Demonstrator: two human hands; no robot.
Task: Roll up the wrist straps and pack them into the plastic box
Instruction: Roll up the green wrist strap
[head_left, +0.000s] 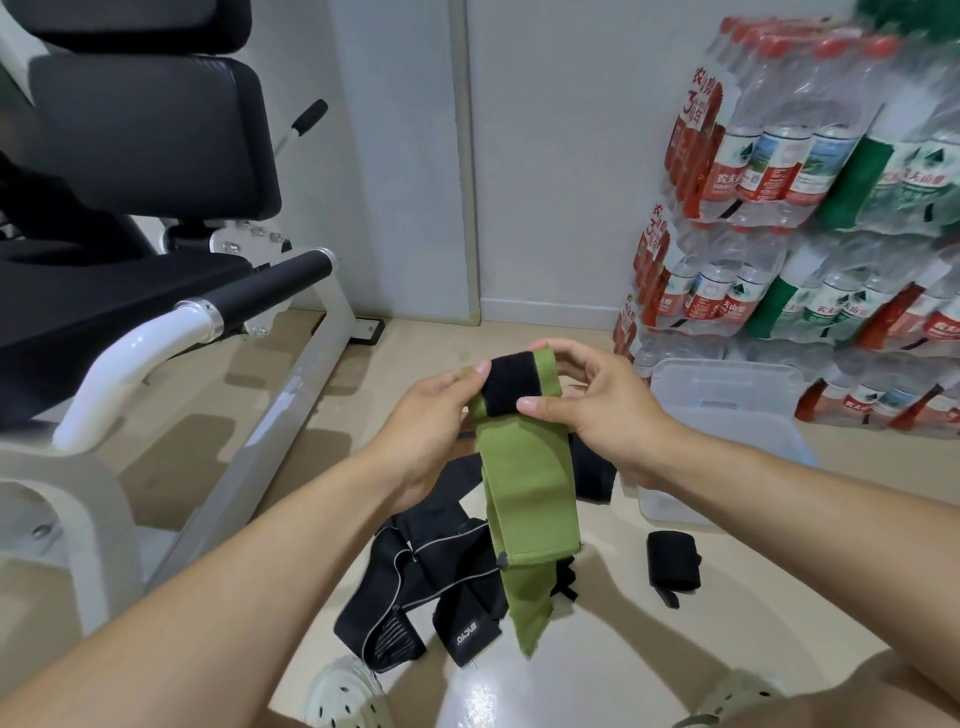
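A green wrist strap (524, 499) with a black hook patch at its top end hangs in front of me. My left hand (431, 426) pinches the strap's top left edge, and my right hand (602, 410) pinches its right edge with the thumb on the black patch. The strap's lower part is doubled over and dangles toward the floor. Several black straps (415, 597) lie in a loose heap on the floor below it. One rolled black strap (672, 564) lies apart to the right. The clear plastic box (727, 400) stands open on the floor behind my right hand.
A white and black exercise bench (156, 260) fills the left side. Stacked packs of water bottles (810, 208) line the right wall behind the box. My two pale clogs (348, 696) show at the bottom edge. The floor is beige tile.
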